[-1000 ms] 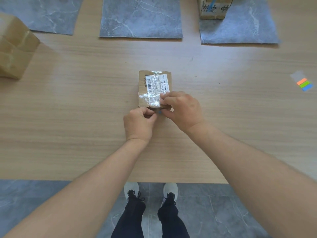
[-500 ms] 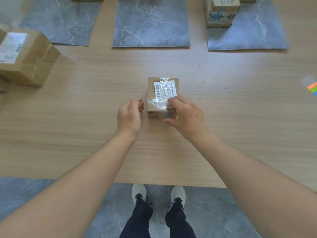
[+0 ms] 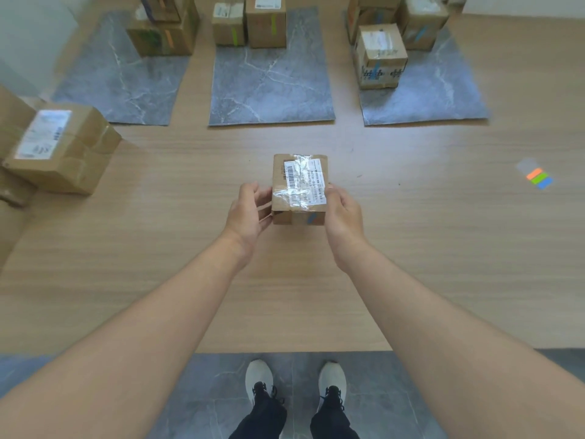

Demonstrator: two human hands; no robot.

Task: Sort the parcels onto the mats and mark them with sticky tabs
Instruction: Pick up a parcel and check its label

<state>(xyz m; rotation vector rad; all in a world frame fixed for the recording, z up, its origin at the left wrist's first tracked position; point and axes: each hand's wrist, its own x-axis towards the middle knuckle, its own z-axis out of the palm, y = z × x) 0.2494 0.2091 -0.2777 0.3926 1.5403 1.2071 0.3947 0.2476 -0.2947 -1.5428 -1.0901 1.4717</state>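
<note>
In the head view, the left hand [image 3: 250,210] and right hand [image 3: 343,213] clamp the small parcel [image 3: 299,185] from either side over the middle of the bench [image 3: 443,248]. A blue tab [image 3: 311,218] sits on its near face. Marking looks done, so placing comes next, likely on the right mat [image 3: 443,99], where the parcels show blue. There are three mats: the left mat [image 3: 126,90] holds at least two parcels, the middle mat [image 3: 269,90] two, the right about three. One tab pad [image 3: 538,179] lies to the right.

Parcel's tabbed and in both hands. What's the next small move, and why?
Probably carry the parcel forward-right onto the right mat: its front bears a blue tab, parcels there seem blue-tabbed too, and the left hand and right hand grip it.
</note>
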